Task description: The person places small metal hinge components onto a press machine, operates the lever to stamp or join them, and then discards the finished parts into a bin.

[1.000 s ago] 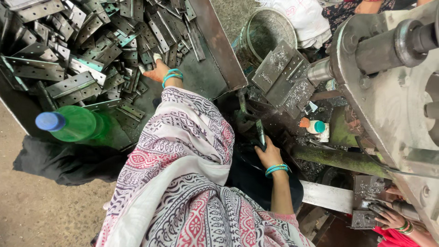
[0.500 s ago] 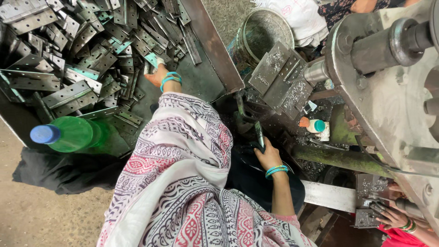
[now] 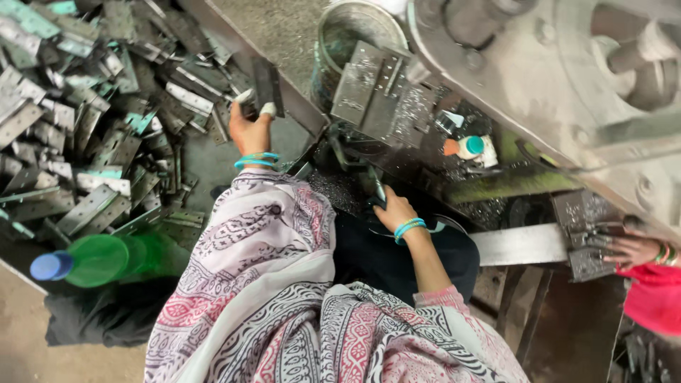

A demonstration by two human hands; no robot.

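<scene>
My left hand (image 3: 252, 128), with taped fingertips and teal bangles, is raised over the tray and grips a dark flat metal plate (image 3: 267, 85) by its lower end. A large heap of similar grey metal plates (image 3: 92, 106) fills the tray to its left. My right hand (image 3: 391, 209), also in teal bangles, rests at the base of the press and closes around a thin dark tool (image 3: 378, 186). A patterned pink and grey shawl (image 3: 284, 298) covers my arms and lap.
A heavy grey press machine (image 3: 567, 92) fills the upper right, with a punched plate block (image 3: 372, 92) and a metal bucket (image 3: 355, 28) beside it. A green bottle with a blue cap (image 3: 99, 259) lies at lower left. Another person's hand (image 3: 631, 248) in a red sleeve works at right.
My left hand has lifted a metal plate out of the heap and moved it up and right toward the tray's edge. My right hand has stayed at the press base.
</scene>
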